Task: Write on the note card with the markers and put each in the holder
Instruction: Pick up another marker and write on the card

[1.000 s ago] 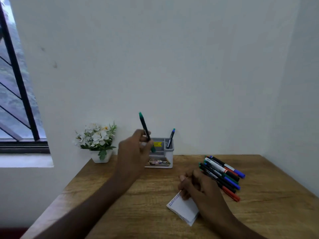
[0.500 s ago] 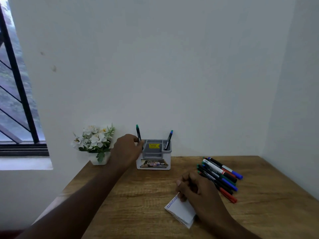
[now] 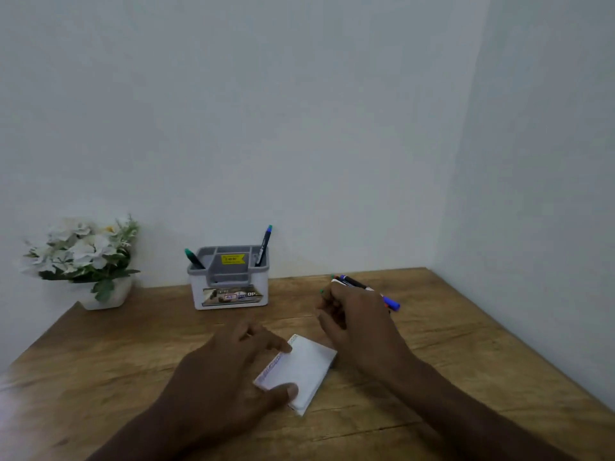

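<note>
While the wood-grain table (image 3: 466, 344) fills the lower half of the view, a small white note pad (image 3: 301, 372) lies flat on it near the front, rectangular, turned at an angle, w/ a printed strip along its left edge. The left hand (image 3: 229, 367) rests on that pad: fingers fairly straight and spread, a fingertip on the top-left corner, thumb pressing the lower-left edge. The right hand (image 3: 356, 319) sits over the pile of markers (image 3: 372, 289) to the right of the pad, fingers curled down toward them; can't tell whether they actually grip one (the hand hides the contact). Markers are slim, dark-barrelled, w/ coloured caps, a blue one sticking out at the right.

At the back, by the wall, stands a grey and white plastic holder (image 3: 229, 291), boxy w/ several compartments, a yellow sticker inside and a printed label in front. A green-capped marker (image 3: 194, 258) leans out of its left compartment; another marker (image 3: 264, 245) stands tilted in the right one. Left of it, white flowers (image 3: 83, 247) in a small white pot.
</note>
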The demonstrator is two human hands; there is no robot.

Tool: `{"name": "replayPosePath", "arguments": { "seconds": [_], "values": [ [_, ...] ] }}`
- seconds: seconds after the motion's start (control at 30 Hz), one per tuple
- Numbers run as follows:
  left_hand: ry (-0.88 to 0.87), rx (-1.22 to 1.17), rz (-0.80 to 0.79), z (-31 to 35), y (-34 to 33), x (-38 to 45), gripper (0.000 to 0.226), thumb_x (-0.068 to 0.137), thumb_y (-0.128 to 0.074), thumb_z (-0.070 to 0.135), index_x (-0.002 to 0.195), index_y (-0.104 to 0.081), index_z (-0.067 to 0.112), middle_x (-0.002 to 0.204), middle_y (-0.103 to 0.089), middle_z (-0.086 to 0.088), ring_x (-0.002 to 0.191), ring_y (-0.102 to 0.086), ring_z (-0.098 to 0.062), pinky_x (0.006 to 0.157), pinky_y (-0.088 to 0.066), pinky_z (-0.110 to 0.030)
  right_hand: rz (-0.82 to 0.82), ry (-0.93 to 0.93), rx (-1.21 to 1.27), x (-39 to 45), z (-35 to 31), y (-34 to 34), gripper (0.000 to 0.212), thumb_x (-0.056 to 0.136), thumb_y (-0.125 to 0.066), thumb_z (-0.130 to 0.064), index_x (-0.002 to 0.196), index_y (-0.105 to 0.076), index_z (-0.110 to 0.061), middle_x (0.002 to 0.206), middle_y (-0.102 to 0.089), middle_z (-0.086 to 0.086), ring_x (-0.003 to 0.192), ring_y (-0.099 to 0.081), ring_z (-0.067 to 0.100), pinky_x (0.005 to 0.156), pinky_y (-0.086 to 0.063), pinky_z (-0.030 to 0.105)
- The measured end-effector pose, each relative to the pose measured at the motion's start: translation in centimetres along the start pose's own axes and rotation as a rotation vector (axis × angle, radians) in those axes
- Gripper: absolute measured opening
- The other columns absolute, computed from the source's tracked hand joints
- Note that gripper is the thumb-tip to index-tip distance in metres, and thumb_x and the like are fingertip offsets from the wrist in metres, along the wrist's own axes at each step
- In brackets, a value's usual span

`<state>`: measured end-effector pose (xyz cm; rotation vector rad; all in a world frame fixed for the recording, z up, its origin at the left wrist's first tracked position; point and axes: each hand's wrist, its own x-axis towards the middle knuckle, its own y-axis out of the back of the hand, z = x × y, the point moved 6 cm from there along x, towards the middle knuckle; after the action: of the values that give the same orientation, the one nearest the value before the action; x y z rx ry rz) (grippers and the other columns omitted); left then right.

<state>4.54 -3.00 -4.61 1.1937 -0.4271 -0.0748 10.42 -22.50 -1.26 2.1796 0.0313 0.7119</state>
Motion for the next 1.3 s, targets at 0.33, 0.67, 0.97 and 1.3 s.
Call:
{"name": "replayPosePath", "arguments": {
  "seconds": [0.33, 0.67, 0.97, 1.3],
  "values": [
    [0.0, 0.009, 0.008, -0.8, -0.9, 0.3, 0.071, 0.071, -0.045, 0.098, 0.128, -0.05, 0.057, 0.129, -0.045, 0.038, 0.116, -0.042, 0.011, 0.086, -0.049, -0.017, -0.224, -0.165, -0.56, 0.5, 3.3, -0.6, 0.022, 0.103, -0.056, -0.014, 0.117, -0.072, -0.019, 0.12, -0.068, 0.003, 0.105, -0.067, 0.016, 0.081, -0.05, 0.025],
    [-0.005, 0.031, -0.031, -0.5, -0.9, 0.3, 0.069, 0.075, -0.049, 0.093, 0.131, -0.053, 0.053, 0.13, -0.046, 0.036, 0.116, -0.046, 0.004, 0.085, -0.047, -0.02, -0.123, 0.024, -0.471, 0.4, -0.9, 0.1, 0.022, 0.106, -0.052, -0.011, 0.125, -0.061, -0.017, 0.123, -0.055, 0.004, 0.102, -0.059, 0.014, 0.071, -0.041, 0.023],
    [-0.019, 0.058, 0.005, -0.7, -0.9, 0.1, 0.07, 0.077, -0.052, 0.091, 0.131, -0.053, 0.046, 0.127, -0.051, 0.031, 0.112, -0.045, 0.006, 0.085, -0.046, -0.021, -0.074, -0.245, 0.648, -1.9, -1.0, -3.9, 0.01, 0.106, -0.058, -0.025, 0.107, -0.068, -0.021, 0.079, -0.077, 0.004, 0.074, -0.075, 0.02, 0.078, -0.065, 0.038],
    [-0.042, -0.012, 0.107, -0.2, 0.0, 0.1, 0.024, 0.111, -0.032, 0.045, 0.124, -0.052, 0.042, 0.12, -0.056, 0.021, 0.108, -0.048, 0.002, 0.092, -0.047, -0.029, -0.162, -0.264, 0.815, -2.0, -1.7, -4.3, 0.025, 0.083, -0.077, -0.028, 0.103, -0.08, -0.013, 0.077, -0.077, 0.012, 0.062, -0.068, 0.014, 0.065, -0.059, 0.021]
  ]
}}
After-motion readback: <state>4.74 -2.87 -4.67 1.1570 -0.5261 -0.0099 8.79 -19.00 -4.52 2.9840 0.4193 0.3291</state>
